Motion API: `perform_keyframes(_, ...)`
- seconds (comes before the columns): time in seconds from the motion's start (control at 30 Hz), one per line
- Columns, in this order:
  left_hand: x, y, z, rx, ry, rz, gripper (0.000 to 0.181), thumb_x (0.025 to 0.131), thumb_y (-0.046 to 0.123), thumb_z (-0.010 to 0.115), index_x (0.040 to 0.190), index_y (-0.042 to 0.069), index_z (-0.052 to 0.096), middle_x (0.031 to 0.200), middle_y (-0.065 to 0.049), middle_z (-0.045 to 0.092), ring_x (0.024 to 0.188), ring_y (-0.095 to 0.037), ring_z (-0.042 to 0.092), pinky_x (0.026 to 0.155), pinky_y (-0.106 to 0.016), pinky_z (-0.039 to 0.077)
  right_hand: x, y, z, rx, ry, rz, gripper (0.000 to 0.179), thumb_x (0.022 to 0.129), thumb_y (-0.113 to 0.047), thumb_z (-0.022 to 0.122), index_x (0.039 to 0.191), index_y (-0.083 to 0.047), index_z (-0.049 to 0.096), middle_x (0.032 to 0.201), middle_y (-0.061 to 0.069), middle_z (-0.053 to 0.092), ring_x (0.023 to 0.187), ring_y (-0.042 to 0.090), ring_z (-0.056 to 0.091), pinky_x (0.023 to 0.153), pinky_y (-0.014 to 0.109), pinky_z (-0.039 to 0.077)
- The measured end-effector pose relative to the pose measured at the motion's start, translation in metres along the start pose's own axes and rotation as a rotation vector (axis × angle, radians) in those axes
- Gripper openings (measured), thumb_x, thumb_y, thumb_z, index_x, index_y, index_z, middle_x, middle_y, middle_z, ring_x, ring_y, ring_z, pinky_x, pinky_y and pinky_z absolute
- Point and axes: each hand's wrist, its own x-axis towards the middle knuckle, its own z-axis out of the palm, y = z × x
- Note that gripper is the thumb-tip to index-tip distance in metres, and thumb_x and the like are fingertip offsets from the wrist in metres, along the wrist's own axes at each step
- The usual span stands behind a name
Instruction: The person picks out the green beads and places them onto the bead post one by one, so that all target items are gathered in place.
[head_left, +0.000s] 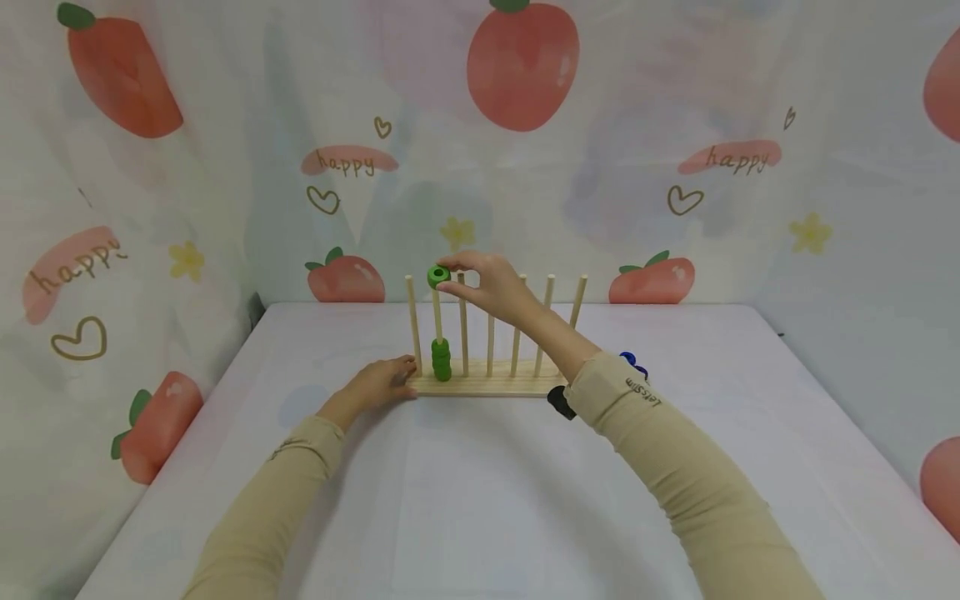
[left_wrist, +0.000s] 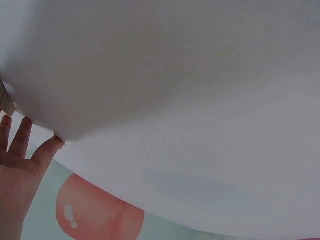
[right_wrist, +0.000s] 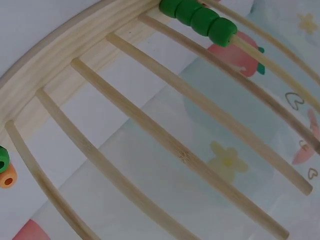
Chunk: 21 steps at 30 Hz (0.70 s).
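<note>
A wooden peg rack [head_left: 480, 387] with a row of upright pegs stands on the table. My right hand [head_left: 495, 283] pinches a green bead [head_left: 438, 277] between thumb and fingertips, right at the top of the second peg from the left. Lower on that peg, several green beads [head_left: 441, 360] are stacked against the base; the right wrist view shows these green beads [right_wrist: 200, 21] too, but not the hand. At the rack's left end, my left hand [head_left: 378, 383] holds the base, thumb at the front edge. The left wrist view has this hand [left_wrist: 22, 170] with fingers spread, beside the base's corner [left_wrist: 6, 102].
Blue beads [head_left: 633, 363] lie beyond the right sleeve, partly hidden by it. A green bead [right_wrist: 3, 159] and an orange bead [right_wrist: 7, 177] lie past the rack's right end. Below the right cuff is a black object [head_left: 560, 402]. A printed cloth backdrop [head_left: 525, 217] rises behind the table.
</note>
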Motion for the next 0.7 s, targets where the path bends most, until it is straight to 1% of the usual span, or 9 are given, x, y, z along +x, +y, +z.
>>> perform_keyframes(0.17,0.002,0.000,0.000,-0.014,0.009,-0.005,0.066,0.087,0.030,0.067,0.137,-0.006,0.043,0.137,-0.020,0.051,0.123,-0.042,0.049,0.105,-0.051,0.039,0.010,0.003,0.003,-0.026,-0.020,0.061,0.036,0.088,-0.017,0.066,0.119,0.002,0.063,0.116,0.016,0.066,0.108,0.027,0.061,0.090,0.038,0.052)
perform_keyframes(0.3,0.002,0.000,0.001,-0.022,0.015,-0.003,0.064,0.086,0.029,0.068,0.135,-0.005,0.046,0.138,-0.020,0.050,0.124,-0.042,0.048,0.106,-0.052,0.039,0.016,0.006,0.007,-0.006,-0.033,0.101,0.037,0.089,-0.019,0.065,0.119,0.002,0.062,0.117,0.017,0.066,0.110,0.028,0.060,0.085,0.040,0.054)
perform_keyframes(0.4,0.003,-0.001,0.002,-0.019,0.014,-0.005,0.061,0.086,0.030,0.067,0.133,-0.004,0.049,0.140,-0.019,0.048,0.125,-0.041,0.048,0.106,-0.051,0.038,0.017,0.007,0.009,0.008,-0.034,0.124,0.037,0.089,-0.018,0.065,0.119,0.003,0.062,0.117,0.017,0.066,0.110,0.030,0.060,0.086,0.043,0.053)
perform_keyframes(0.47,0.003,-0.001,0.002,-0.012,0.008,-0.009,0.059,0.087,0.030,0.067,0.132,-0.003,0.051,0.142,-0.018,0.047,0.126,-0.040,0.047,0.107,-0.051,0.038,0.018,0.008,0.010,0.004,-0.036,0.131,0.037,0.089,-0.018,0.066,0.119,0.003,0.062,0.117,0.017,0.065,0.111,0.030,0.060,0.087,0.042,0.053)
perform_keyframes(0.7,0.003,0.001,0.001,0.007,0.000,-0.033,0.061,0.087,0.031,0.067,0.135,-0.003,0.048,0.142,-0.018,0.046,0.124,-0.042,0.048,0.105,-0.052,0.039,0.018,0.010,0.011,0.012,-0.038,0.130,0.038,0.088,-0.019,0.067,0.119,0.002,0.062,0.116,0.017,0.066,0.112,0.029,0.060,0.091,0.039,0.052)
